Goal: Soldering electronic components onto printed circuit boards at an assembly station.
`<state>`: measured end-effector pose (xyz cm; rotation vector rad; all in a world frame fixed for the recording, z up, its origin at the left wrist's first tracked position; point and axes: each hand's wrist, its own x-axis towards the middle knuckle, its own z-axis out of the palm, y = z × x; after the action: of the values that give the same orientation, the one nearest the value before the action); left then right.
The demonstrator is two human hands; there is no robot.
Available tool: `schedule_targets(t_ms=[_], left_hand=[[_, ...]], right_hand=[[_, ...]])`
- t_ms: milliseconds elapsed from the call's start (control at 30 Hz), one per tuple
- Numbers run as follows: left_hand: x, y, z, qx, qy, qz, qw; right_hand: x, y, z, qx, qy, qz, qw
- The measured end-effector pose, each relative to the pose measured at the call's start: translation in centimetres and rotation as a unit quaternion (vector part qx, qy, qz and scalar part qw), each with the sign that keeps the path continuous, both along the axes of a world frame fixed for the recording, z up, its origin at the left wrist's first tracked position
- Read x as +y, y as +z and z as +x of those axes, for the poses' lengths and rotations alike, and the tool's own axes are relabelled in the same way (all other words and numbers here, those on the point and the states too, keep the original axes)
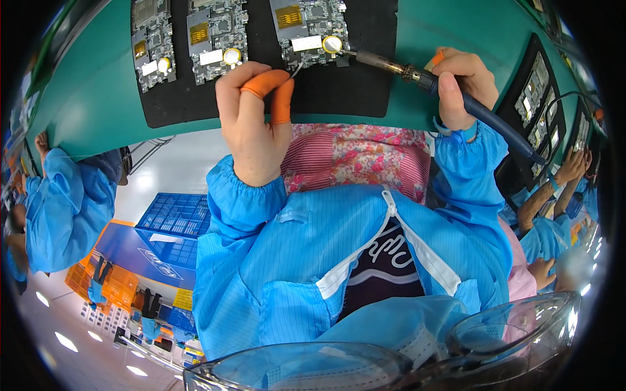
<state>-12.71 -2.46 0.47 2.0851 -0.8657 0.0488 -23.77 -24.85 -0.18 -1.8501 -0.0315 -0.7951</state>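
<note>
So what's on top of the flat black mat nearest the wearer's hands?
Three grey circuit boards, each bearing a round yellow-rimmed component. They hide the black mat directly beneath, and their own undersides.

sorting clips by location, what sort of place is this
Probably an electronics workshop: the bare right hand holds a dark-blue-handled soldering iron, grey rectangular circuit boards lie on a black flat mat, and another person wears a loose blue fabric smock.

A broad green bench top (98,75) carries a flat black mat (355,98) with rounded corners, on which three grey, component-covered circuit boards (219,40) lie side by side. Farther right, a second black mat (512,116) bears more grey circuit boards (536,86).
</note>
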Motion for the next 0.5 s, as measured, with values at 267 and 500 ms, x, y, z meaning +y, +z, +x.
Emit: schedule_targets(t_ms=[267,500], left_hand=[[-0.15,-0.19,-0.14,-0.082,-0.043,0.047,0.995],[-0.26,-0.38,-0.14,-0.073,-0.059,0.053,0.994]], right_hand=[[0.25,0.11,0.41,0.009,0.024,-0.042,0.999],[0.19,0.27,0.84,0.006,0.059,-0.072,0.996]])
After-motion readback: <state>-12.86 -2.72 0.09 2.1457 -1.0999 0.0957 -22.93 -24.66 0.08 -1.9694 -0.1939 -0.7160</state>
